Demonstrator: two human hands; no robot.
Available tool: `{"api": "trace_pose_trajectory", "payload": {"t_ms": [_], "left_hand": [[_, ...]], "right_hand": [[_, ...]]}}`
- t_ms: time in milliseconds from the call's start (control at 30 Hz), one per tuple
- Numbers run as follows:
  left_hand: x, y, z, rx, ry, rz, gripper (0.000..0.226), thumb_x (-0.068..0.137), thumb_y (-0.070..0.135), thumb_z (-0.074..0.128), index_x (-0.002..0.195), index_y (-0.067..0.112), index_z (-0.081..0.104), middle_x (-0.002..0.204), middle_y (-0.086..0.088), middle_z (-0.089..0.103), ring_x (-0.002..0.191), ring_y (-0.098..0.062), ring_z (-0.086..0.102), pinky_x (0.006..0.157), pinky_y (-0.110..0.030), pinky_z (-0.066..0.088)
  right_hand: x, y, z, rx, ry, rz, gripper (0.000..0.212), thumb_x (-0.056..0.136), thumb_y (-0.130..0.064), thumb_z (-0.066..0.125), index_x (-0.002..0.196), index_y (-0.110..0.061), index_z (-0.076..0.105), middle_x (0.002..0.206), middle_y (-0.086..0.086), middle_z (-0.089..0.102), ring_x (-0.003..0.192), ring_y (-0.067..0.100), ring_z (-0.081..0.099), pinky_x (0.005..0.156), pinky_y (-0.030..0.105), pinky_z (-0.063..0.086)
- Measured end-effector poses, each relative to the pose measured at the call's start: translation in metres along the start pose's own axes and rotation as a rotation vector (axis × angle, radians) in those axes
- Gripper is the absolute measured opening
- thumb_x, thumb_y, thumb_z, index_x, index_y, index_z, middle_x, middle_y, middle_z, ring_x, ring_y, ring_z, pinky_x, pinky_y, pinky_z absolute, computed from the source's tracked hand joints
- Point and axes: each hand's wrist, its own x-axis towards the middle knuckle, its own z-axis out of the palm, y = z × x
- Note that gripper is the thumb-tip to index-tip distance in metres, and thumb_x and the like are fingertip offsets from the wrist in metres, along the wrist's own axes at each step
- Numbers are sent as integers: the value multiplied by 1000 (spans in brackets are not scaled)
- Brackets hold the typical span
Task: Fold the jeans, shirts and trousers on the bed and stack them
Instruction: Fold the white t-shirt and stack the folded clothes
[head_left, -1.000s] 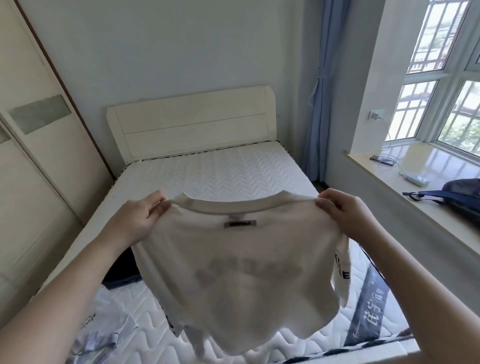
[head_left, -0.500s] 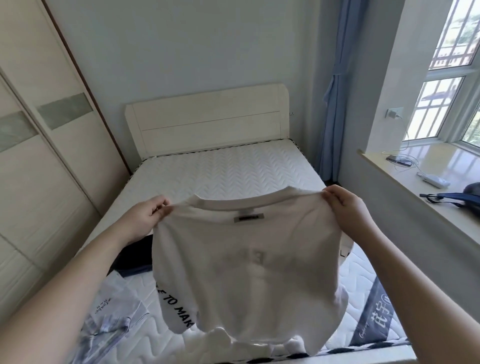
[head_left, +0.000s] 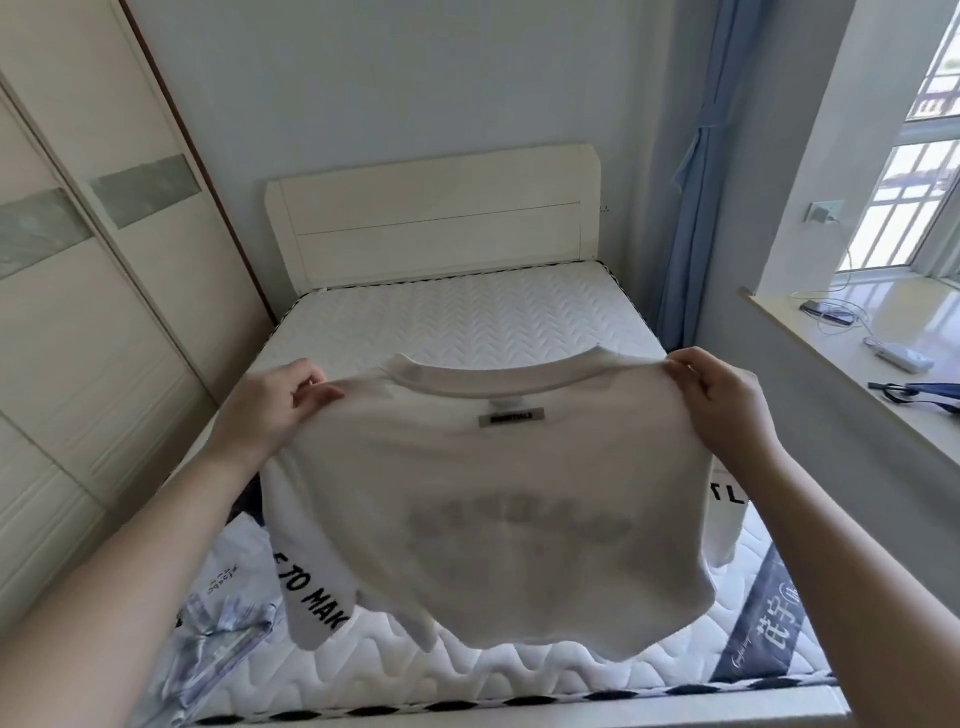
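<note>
A white T-shirt (head_left: 493, 509) hangs spread out in the air over the foot of the bed (head_left: 467, 317), collar up, with a small label below the neckline and black lettering on its sleeves. My left hand (head_left: 270, 405) pinches its left shoulder and my right hand (head_left: 722, 400) pinches its right shoulder. A crumpled pale checked garment (head_left: 223, 618) lies on the mattress at the lower left. Something dark (head_left: 249, 493) shows behind my left forearm, mostly hidden.
A cream wardrobe (head_left: 78, 312) stands along the left side of the bed. The headboard (head_left: 436, 218) is at the far end. On the right, a window sill (head_left: 857, 364) carries a phone, cables, a white charger and a blue strap. A blue curtain (head_left: 691, 182) hangs beside it.
The view has swung left and tilted up a little. The shirt hangs wider and flatter between my hands, its left sleeve now dangling free with its lettering showing.
</note>
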Motion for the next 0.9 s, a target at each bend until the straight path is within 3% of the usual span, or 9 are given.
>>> {"api": "trace_pose_trajectory", "payload": {"t_ms": [100,167,300,367,500,567,633,733,900], "left_hand": [[8,-21,11,-80,-151,8,48,90,58,55,69,14,60,62,7,55,62,-6,52,59,-14,34],[10,-43,27,-109,-239,-36,36,94,39,55,77,9,62,75,2,57,72,-14,56,67,-23,39],[6,-91,68,-132,-394,-166,21,101,20,49,87,7,59,87,-1,50,86,-17,54,78,-30,39],[5,-113,86,-141,-427,-197,21,102,21,47,86,11,57,86,-2,51,86,-19,53,77,-29,39],[11,-155,119,-184,-443,-266,32,101,29,49,71,38,42,73,7,55,74,-14,55,63,-16,35],[16,-175,135,-212,-480,-344,30,101,38,46,71,40,44,69,6,58,72,-8,58,65,-19,39],[21,-194,150,-221,-534,-391,25,101,46,40,78,38,44,69,4,61,72,-11,61,68,-30,45],[30,-216,171,-211,-599,-410,26,100,51,35,82,34,42,69,1,61,69,-17,61,66,-34,47],[52,-242,203,-263,-643,-453,24,93,45,59,79,27,54,71,0,63,67,-13,58,62,-27,40]], "right_hand": [[4,5,19,-22,-36,32,6,97,-31,57,93,-33,61,79,-18,66,78,9,59,72,26,46],[5,9,36,-44,-89,67,9,97,-32,56,92,-31,63,84,-12,68,82,16,61,74,31,47],[6,16,79,-92,-242,109,13,98,-20,57,95,-14,68,88,1,69,84,21,60,70,20,36],[11,19,102,-131,-307,145,15,99,-17,56,99,-9,68,91,6,69,84,22,58,68,20,32],[25,30,147,-210,-360,209,16,101,-22,53,102,-13,67,94,5,69,85,21,57,71,25,33],[30,38,169,-224,-372,237,15,101,-21,52,102,-15,66,95,3,69,89,23,59,75,30,39],[34,47,189,-229,-372,281,15,101,-18,51,104,-18,66,97,1,67,91,22,58,77,30,38],[39,59,211,-259,-402,334,20,101,-18,47,108,-23,65,101,-2,66,94,21,57,79,30,39],[53,76,239,-320,-459,431,21,102,-24,45,109,-27,65,97,-4,62,89,19,55,75,28,37]]}}
